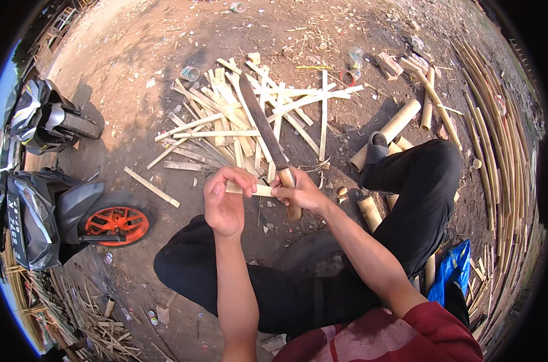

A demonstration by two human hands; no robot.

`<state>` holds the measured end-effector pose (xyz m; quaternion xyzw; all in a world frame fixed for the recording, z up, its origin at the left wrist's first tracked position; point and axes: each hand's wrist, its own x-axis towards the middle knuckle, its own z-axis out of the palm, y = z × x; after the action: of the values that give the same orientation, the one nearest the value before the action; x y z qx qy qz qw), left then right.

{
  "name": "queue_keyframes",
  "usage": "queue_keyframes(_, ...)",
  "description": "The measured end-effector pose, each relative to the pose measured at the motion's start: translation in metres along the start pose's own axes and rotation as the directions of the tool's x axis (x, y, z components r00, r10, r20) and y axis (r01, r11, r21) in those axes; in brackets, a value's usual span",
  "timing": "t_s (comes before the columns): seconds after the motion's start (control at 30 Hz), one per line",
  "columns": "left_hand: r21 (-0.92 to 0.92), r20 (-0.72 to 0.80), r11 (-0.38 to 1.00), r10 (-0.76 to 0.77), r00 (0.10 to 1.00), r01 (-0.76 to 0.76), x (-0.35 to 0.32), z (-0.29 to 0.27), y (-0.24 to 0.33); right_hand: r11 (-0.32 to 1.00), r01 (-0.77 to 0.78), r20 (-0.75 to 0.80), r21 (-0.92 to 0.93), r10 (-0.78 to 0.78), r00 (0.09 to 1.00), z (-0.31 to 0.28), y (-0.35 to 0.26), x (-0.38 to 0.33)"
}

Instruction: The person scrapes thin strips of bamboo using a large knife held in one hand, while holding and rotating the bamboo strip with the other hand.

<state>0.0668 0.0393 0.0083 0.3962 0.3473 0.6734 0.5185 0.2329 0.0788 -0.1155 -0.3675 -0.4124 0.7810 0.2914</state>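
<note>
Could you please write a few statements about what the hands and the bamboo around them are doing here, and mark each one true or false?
1. The right hand grips the wooden handle of a long blade. True.
2. The left hand rests flat on the ground. False: it is raised and pinches one end of a short bamboo strip.
3. A pile of split bamboo slats lies on the dirt beyond the hands. True.
4. The blade points back toward the person's chest. False: it points away, over the slats.
5. A scooter with an orange wheel stands on the person's left. True.
</note>
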Motion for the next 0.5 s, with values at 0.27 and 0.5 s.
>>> queue_keyframes(0.27, 0.195, -0.597, 0.980, 0.146, 0.789, -0.034, 0.012, 0.006, -0.036, 0.864, -0.043, -0.355, -0.502, -0.161, 0.921, -0.026, 0.022, -0.015)
queue_keyframes(0.5, 0.126, -0.441, 0.992, 0.082, 0.894, -0.029, 0.024, 0.030, -0.054, 0.776, -0.447, -0.492, -0.445, 0.206, 0.846, -0.022, 0.044, -0.062)
